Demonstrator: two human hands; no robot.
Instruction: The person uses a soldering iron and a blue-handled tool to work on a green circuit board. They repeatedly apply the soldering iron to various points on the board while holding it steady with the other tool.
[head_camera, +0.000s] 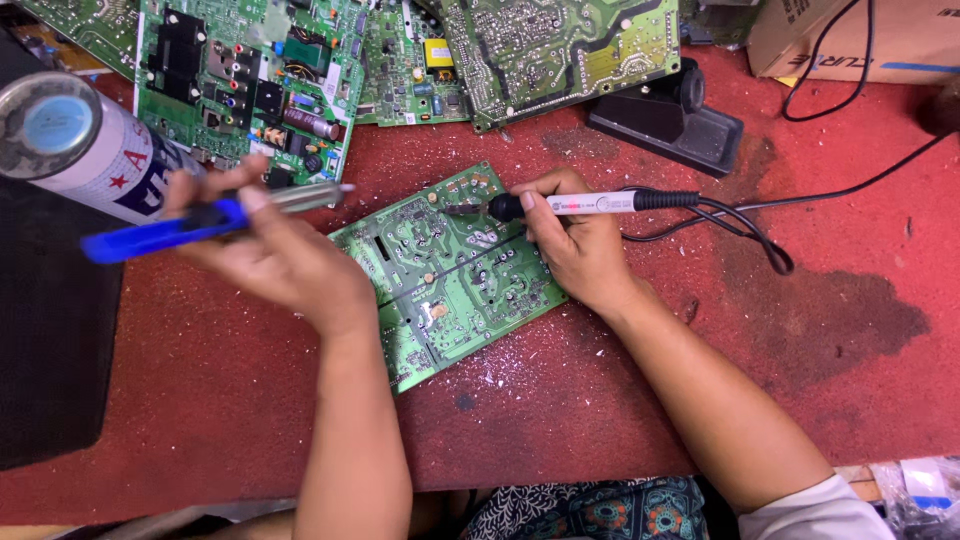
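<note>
On a worn red table (820, 330) strewn with solder flecks, a person works over a green circuit board (450, 275) that lies flat, solder side up and turned at an angle between the two forearms, where both hands can reach it. The right hand (570, 240) grips a white soldering iron (590, 203) low on the barrel, pen-fashion, fingers closed around it, so that the dark tip comes down on the upper part of the board; its black cord (740, 225) loops away to the right, clear of the work. The left hand (270, 250) is raised above the table just left of the board, fingers closed on a blue-handled desoldering pump (200, 225) with a metal barrel, its nozzle pointing right towards the iron, seemingly kept close to the heated joint. One board is under the hands; at least four more circuit boards (250, 70) lie overlapping along the far edge, pushed back out of the working space. One black iron stand (670, 120) sits beyond the board within reach of the right hand. One spray can (70, 140) with a red-and-blue label stands at the near left, close to the camera and partly behind the left hand. One cardboard box (880, 35) fills the far right corner. A black slab (50, 330) borders the table on the left; what it is cannot be told
</note>
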